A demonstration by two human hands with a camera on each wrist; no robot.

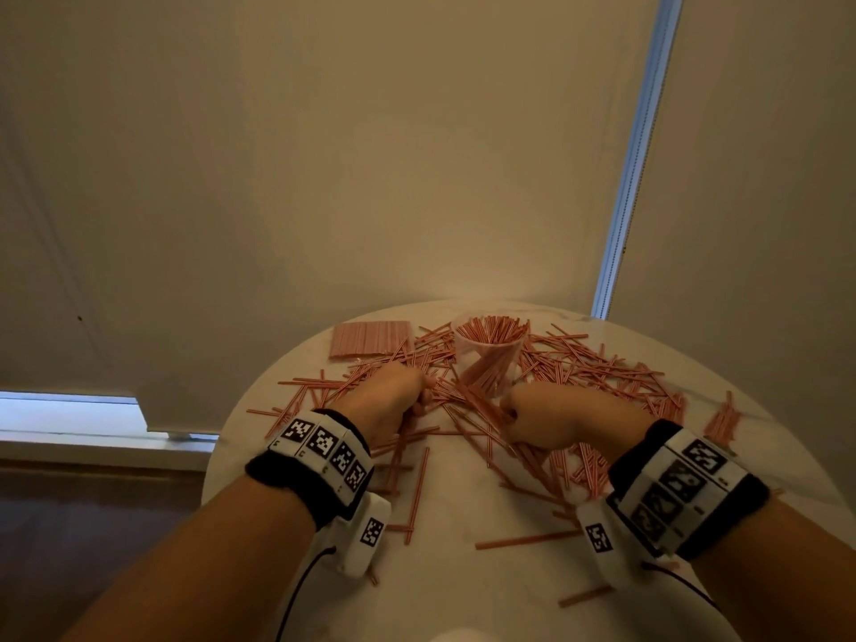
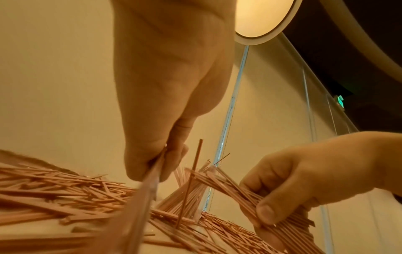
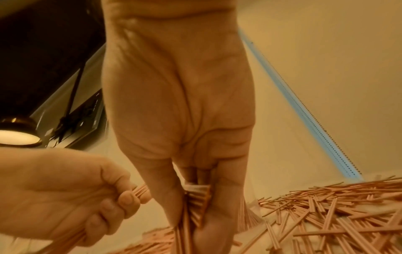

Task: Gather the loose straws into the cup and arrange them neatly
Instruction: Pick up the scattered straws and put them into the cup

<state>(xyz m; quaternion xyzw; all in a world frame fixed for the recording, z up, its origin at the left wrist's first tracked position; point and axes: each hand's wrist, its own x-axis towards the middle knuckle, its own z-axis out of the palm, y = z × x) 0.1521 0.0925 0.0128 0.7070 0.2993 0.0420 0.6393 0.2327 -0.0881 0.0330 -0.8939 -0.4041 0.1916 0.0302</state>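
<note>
- Head view: clear cup (image 1: 490,359) upright on round table (image 1: 463,586), packed with pink straws (image 1: 492,329).
- Loose straws (image 1: 597,368) scattered around cup; flat packet (image 1: 370,339) at far left.
- Left hand (image 1: 389,400) clenched round straw bundle (image 2: 139,202).
- Right hand (image 1: 556,419) clenched round another bundle (image 3: 193,204), just before cup.

We see loose straws (image 1: 597,368): thin, pinkish-orange, strewn criss-cross over round white surface (image 1: 463,590), thickest around cup. Clear cup (image 1: 492,352) upright at far side, packed with straws fanning at slants. Flat, aligned straw stack (image 1: 370,339) lies left of cup. We note one bunch gripped in each hand.
</note>
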